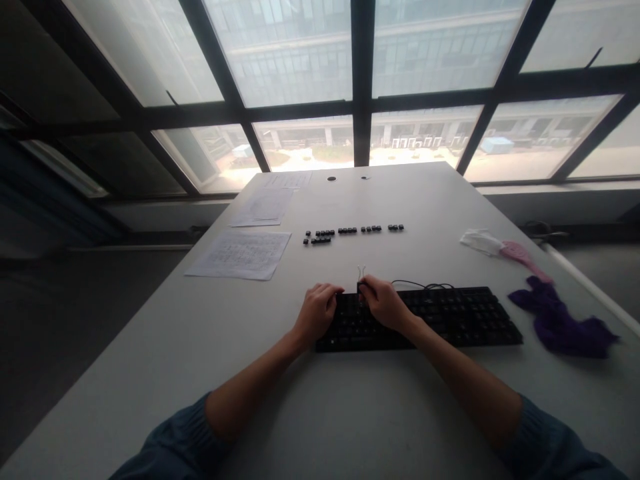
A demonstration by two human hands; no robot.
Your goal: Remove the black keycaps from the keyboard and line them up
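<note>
A black keyboard (460, 320) lies flat on the white table in front of me. My left hand (318, 309) is closed on its left end, fingers bent over the far corner. Above the keys on its left part, my right hand (383, 301) pinches a keycap puller (359, 287) with a dark handle. Thin wire prongs stick out above the fingers and more point down at the keys; whether they touch a key I cannot tell. Beyond the keyboard, several loose black keycaps (347, 231) stand in small groups in a row, with a shorter row (321, 241) nearer me on the left.
Printed sheets of paper (240, 255) lie along the table's left side. On the right are a purple cloth (565, 323), a pink brush-like thing (517, 253) and a crumpled white piece (481, 241). The keyboard's cable (425, 286) curls behind it. Windows stand past the table's far edge.
</note>
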